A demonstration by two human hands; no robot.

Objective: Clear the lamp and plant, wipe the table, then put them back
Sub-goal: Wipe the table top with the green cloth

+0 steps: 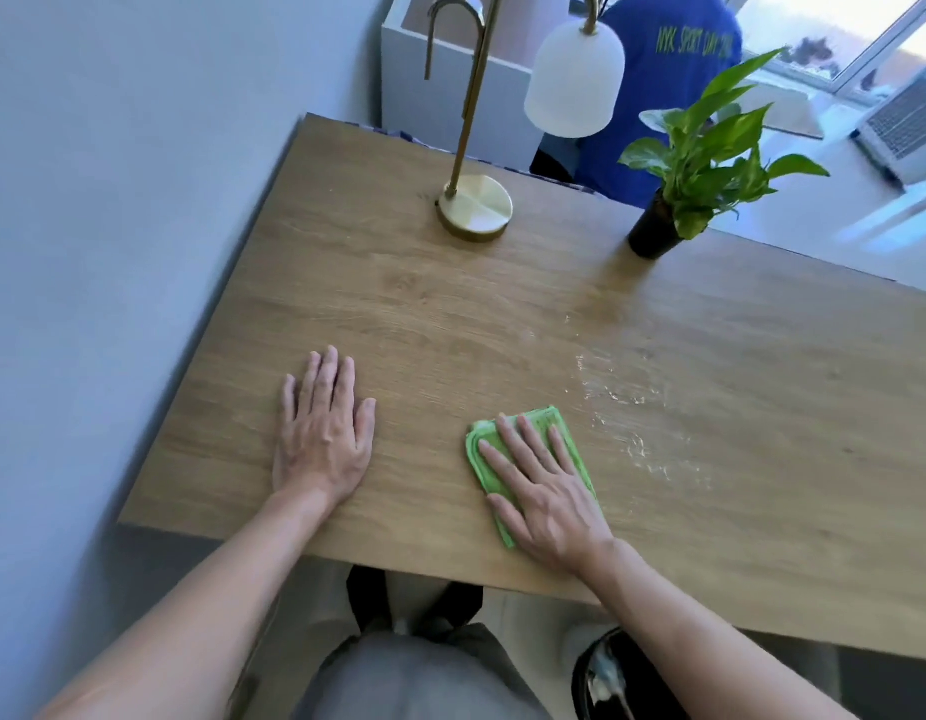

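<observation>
A person stands at the near edge of a wooden worktop (424, 304), both bare forearms reaching forward over grey trousers. A pale blue wall runs along the far left.

The left hand (323, 433) lies flat on the bare wood, palm down, fingers straight and close together. Its grip is relaxed and holds nothing.

Farther back, a lamp (476, 200) stands on the worktop on a round brass base. Its thin brass stem rises and arches over, and a white oval shade hangs from it, right of the stem.

The right hand (544, 485) presses flat on a folded green cloth (549, 423) near the front edge. The fingers are straight and slightly spread across the cloth, not curled round it. The cloth shows beyond the fingertips and along both sides of the hand.

Just right of the cloth, pale wet streaks (622, 402) glint on the wood.

At the back edge, right of the lamp and well apart from it, a plant (710, 142) with broad green leaves stands upright in a small black pot.

Behind the worktop, between lamp and plant, is a person in a blue shirt. At the far right, a bright window and an open laptop (902, 127).
</observation>
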